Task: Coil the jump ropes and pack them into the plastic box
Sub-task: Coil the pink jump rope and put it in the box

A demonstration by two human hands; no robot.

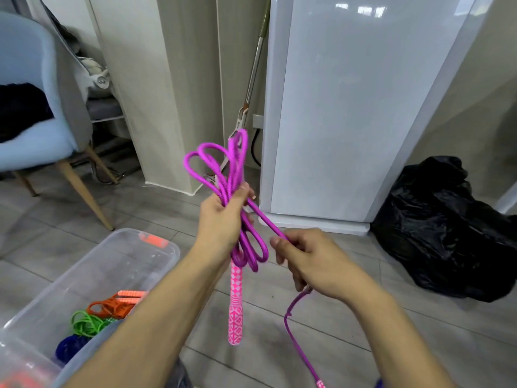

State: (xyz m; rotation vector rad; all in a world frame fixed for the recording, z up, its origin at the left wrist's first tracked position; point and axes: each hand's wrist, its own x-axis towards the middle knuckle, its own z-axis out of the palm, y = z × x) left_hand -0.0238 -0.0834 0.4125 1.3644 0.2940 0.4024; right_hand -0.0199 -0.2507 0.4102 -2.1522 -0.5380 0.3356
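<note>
I count three coils in the box [117, 264]; beside it my left hand [221, 222] grips purple loops [223, 169], right hand [307, 259] pinching the tail.

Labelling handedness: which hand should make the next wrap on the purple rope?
Right. The right hand already pinches the free strand leading off the purple rope bundle, so it can probably carry it round. The left hand has its grip on the folded loops.

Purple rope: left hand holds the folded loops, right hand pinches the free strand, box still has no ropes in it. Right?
Not quite. The head view shows the plastic box already holds coiled orange, green and blue ropes. The rest stands: left hand holds the purple rope loops, right hand pinches the strand.
</note>
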